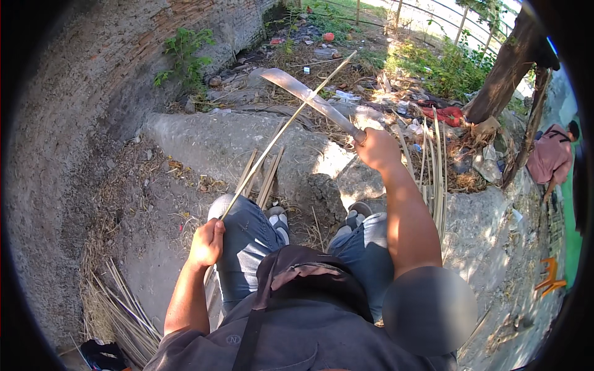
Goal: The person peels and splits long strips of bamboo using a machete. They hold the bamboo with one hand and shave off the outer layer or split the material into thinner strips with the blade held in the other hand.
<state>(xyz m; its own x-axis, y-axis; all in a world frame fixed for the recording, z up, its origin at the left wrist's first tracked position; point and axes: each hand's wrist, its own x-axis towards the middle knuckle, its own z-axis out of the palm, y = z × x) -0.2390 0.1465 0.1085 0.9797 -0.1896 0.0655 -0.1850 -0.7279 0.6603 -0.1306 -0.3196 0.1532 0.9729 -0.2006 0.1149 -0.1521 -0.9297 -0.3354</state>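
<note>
Left hand (207, 242) clamped on the bamboo strip's (281, 132) lower end at the knee; right hand (375, 148) gripping the machete (315, 101), blade crossing the strip above the concrete slab (204, 139). Contact looks likely, hard to confirm. Keep the blade angle shallow and the stroke away from the body.

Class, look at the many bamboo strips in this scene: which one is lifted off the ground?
The long strip gripped in the left hand; it slants up across the machete blade, while the others lie grounded.

The left hand (207, 242) is fisted tight by the left knee, forearm bent (elbow low). The right hand (376, 148) is clenched too, its arm stretched forward and raised.
</note>
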